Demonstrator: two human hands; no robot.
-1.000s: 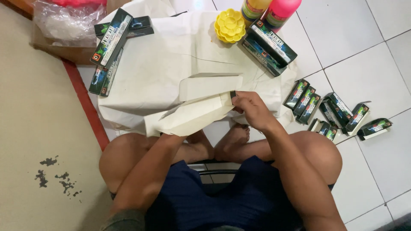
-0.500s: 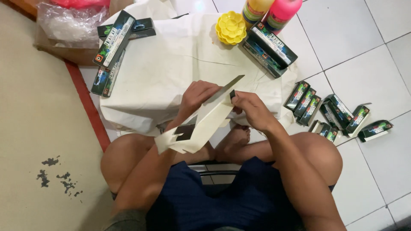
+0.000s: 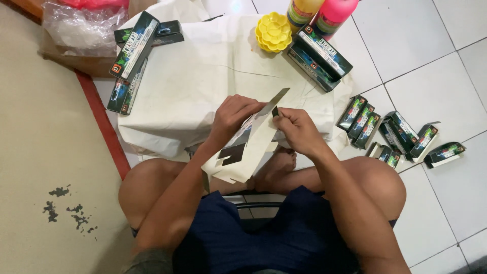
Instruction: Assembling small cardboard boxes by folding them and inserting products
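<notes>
I sit cross-legged on the floor and hold a flat, unfolded cardboard box blank [image 3: 242, 152], cream inside with dark printed patches, tilted over my lap. My left hand [image 3: 234, 114] grips its upper left side. My right hand [image 3: 297, 130] pinches its upper flap near the top edge. Behind the blank, a cream cloth or paper sheet [image 3: 203, 81] is spread on the floor.
Long dark printed boxes lie at the sheet's left [image 3: 133, 45] and upper right [image 3: 319, 53]. A yellow flower-shaped palette [image 3: 274, 31] and two bottles, yellow and pink [image 3: 332, 12], stand at the top. Several small folded dark boxes [image 3: 401, 134] are scattered on white tiles to the right. A plastic bag [image 3: 81, 28] sits top left.
The cardboard blank has turned from lying flat and wide to standing tilted, printed side partly showing. My left hand moved from under it up to its upper side.
</notes>
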